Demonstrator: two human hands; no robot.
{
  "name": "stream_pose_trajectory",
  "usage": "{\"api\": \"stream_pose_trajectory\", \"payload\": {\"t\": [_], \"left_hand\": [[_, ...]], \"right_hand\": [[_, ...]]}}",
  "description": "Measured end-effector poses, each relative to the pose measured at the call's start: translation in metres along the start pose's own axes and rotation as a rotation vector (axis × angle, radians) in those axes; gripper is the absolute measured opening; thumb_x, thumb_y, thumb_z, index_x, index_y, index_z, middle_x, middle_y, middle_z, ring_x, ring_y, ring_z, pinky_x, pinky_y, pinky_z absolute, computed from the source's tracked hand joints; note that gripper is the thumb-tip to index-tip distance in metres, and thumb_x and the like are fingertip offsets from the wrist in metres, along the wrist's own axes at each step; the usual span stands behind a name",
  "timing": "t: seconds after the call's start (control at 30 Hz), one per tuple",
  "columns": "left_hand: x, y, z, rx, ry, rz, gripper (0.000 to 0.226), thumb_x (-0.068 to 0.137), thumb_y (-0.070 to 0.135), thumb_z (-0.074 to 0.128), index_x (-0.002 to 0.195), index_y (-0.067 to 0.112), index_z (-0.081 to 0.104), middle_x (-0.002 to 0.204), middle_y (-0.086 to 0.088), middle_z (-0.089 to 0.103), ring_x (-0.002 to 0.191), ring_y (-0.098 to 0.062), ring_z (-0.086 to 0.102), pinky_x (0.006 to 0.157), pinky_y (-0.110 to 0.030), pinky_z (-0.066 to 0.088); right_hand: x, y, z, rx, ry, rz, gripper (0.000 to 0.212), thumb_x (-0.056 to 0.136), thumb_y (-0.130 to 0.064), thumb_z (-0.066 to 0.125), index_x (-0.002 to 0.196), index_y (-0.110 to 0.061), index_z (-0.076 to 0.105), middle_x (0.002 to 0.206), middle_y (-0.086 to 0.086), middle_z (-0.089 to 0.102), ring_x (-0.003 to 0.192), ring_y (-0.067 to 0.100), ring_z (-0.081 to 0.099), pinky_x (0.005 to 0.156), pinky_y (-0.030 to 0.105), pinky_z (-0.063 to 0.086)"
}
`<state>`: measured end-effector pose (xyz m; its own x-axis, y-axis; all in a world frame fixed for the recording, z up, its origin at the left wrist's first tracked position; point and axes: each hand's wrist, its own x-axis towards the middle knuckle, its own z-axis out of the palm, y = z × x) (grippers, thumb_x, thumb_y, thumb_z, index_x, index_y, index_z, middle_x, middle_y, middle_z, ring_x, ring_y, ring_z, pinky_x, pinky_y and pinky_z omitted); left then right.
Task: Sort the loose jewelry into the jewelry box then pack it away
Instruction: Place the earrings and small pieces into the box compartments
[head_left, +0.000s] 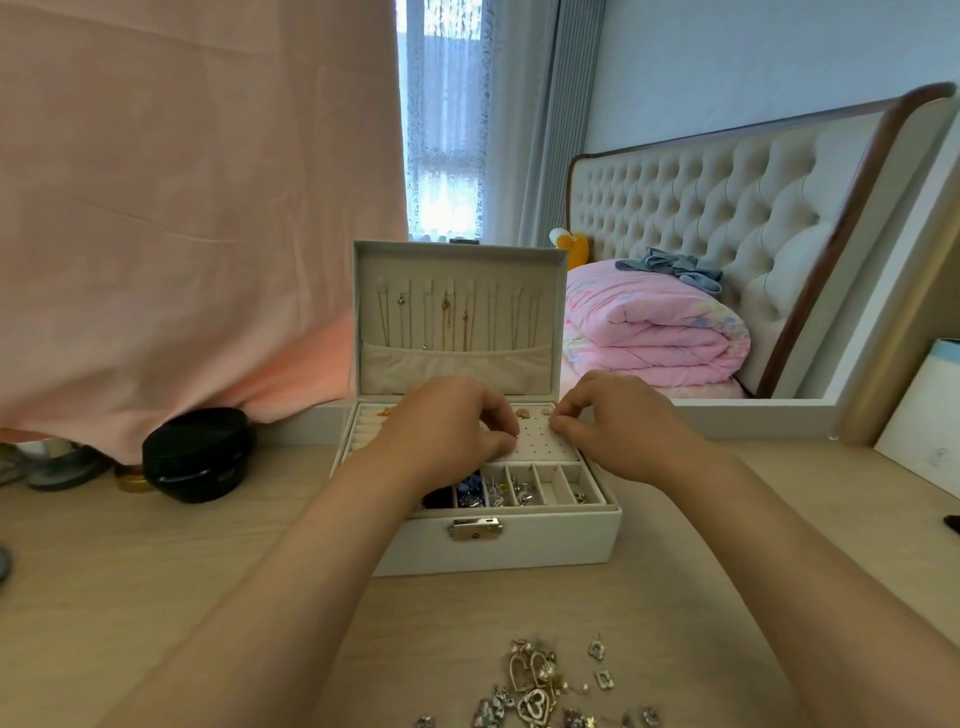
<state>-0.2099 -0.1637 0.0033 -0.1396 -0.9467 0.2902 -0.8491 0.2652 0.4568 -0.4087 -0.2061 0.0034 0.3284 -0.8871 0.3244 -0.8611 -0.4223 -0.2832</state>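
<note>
A white jewelry box (498, 545) is seen standing open at the middle of a pale wooden table (156, 597), its lid (460, 270) raised upright and thin necklaces (447, 312) hung in a row inside it. Both hands are held over the perforated earring panel (535, 441) in the box's top tray. The left hand (452, 426) is curled, with thumb and forefinger drawn narrowly together at the panel's left edge. The right hand (618, 426) is likewise curled, its fingertips brought close together at the panel's far right corner, just beside a small silver stud (546, 412). Whether anything is pinched in either hand cannot be told, the pieces being too small. Along the front of the tray, a row of narrow compartments (524, 488) is shown partly filled with blue and silver pieces, and a metal latch (475, 528) is fixed to the front wall. The loose jewelry (540, 686), heart-shaped earrings among it, is left in a heap on the table near the bottom edge, well apart from the box. A black round case (200, 454) is set to the box's left, under a pink cloth (182, 208); a folded pink quilt (654, 332) is seen beyond.
</note>
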Motion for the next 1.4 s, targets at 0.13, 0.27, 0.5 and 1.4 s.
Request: {"api": "stream_pose_trajectory", "payload": {"t": [0.13,0.27,0.5,1.4], "left_hand": [[0.001,0.0,0.0,-0.153,0.023,-0.046,0.006,0.088,0.03,0.074,0.093,0.032,0.077,0.089,0.02,0.07,0.086,0.005,0.06,0.082,-0.022,0.05],[0.002,0.002,-0.004,-0.388,0.08,-0.093,0.004,0.088,0.029,0.075,0.086,0.032,0.077,0.082,0.016,0.073,0.08,0.003,0.065,0.071,-0.016,0.048],[-0.001,0.007,-0.012,-0.742,0.128,-0.194,0.005,0.088,0.03,0.074,0.089,0.028,0.078,0.082,0.003,0.076,0.071,-0.005,0.064,0.073,-0.026,0.049],[-0.001,0.007,-0.025,-0.631,0.167,-0.091,0.015,0.092,0.025,0.07,0.106,0.028,0.065,0.086,0.002,0.076,0.077,-0.013,0.07,0.072,-0.03,0.059]], "right_hand": [[0.001,0.002,-0.001,0.063,0.007,0.006,0.01,0.094,-0.035,0.063,0.094,-0.034,0.074,0.101,-0.016,0.061,0.1,0.008,0.058,0.089,0.035,0.05],[0.003,-0.004,-0.005,0.33,0.077,-0.02,0.013,0.091,-0.024,0.068,0.098,-0.033,0.075,0.098,-0.018,0.069,0.076,-0.014,0.057,0.075,0.018,0.043],[-0.003,-0.029,-0.013,0.745,0.071,-0.08,0.022,0.08,-0.005,0.08,0.09,-0.024,0.076,0.086,-0.003,0.075,0.048,0.009,0.058,0.054,0.022,0.05],[-0.006,-0.047,-0.009,0.787,0.241,-0.039,0.013,0.083,-0.015,0.08,0.089,-0.028,0.08,0.077,-0.01,0.074,0.048,0.001,0.057,0.051,0.015,0.045]]}}
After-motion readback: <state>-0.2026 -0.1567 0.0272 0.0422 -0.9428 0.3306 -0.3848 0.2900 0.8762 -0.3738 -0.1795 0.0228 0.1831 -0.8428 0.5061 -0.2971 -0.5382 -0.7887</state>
